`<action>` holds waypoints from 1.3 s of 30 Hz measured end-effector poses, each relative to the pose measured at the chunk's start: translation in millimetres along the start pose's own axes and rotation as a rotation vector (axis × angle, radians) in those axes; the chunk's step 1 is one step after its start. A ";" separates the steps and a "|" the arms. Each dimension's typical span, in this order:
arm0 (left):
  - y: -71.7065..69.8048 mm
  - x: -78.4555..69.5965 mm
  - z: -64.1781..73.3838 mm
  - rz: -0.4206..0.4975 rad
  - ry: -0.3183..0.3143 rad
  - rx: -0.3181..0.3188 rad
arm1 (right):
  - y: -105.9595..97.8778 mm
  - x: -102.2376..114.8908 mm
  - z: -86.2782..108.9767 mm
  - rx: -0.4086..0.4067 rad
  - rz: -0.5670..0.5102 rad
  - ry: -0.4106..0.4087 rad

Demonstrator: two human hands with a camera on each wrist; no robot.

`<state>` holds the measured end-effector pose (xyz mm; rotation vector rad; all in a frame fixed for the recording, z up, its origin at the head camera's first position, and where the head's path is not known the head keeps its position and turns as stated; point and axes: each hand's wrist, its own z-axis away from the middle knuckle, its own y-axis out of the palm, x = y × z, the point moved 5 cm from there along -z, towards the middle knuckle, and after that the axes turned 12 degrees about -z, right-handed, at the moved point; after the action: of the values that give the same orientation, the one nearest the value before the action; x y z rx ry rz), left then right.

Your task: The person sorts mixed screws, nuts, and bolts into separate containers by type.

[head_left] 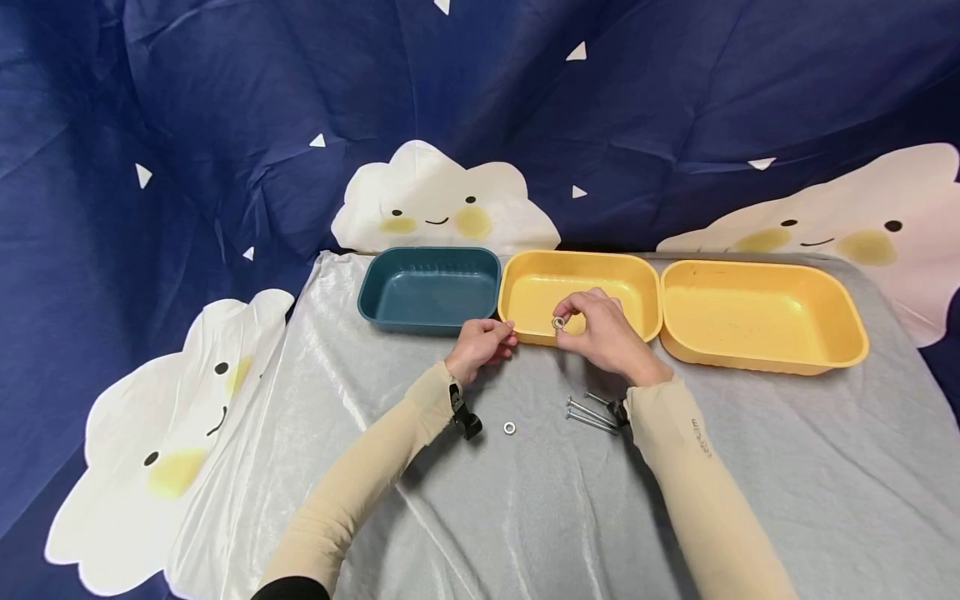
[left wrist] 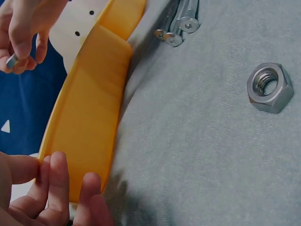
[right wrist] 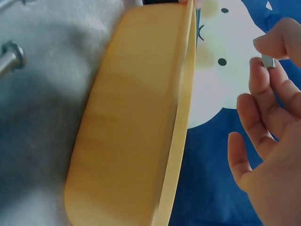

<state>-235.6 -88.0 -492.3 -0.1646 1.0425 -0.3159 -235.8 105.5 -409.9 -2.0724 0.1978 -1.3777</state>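
Right hand (head_left: 607,333): pinching one nut (head_left: 558,323) over the middle tub (head_left: 577,265), far edge of the table (head_left: 480,517); not yet released. Left hand (head_left: 482,343): gripping that tub's near-left corner. Seemingly outstanding: second nut (head_left: 510,428), three bolts (head_left: 592,412), nearer the front edge.

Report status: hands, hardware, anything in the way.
Right hand pinching nut over middle bin. Left hand pinching that bin's rim. Second nut, three bolts on cloth. No obstruction seen.
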 end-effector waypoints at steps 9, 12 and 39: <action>-0.9 0.9 -0.7 0.000 0.005 0.004 | -10.0 -10.2 -14.6 -0.110 0.024 -0.004; -1.2 1.0 -1.7 -0.002 0.004 0.008 | -12.4 -14.2 -19.0 -0.136 0.032 0.014; -0.9 0.9 -1.5 0.022 0.003 0.007 | -8.3 -50.6 -31.2 -0.182 0.026 0.242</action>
<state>-236.6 -89.1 -493.5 -0.1465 1.0452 -0.2996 -287.0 121.7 -436.5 -2.0332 0.4657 -1.6461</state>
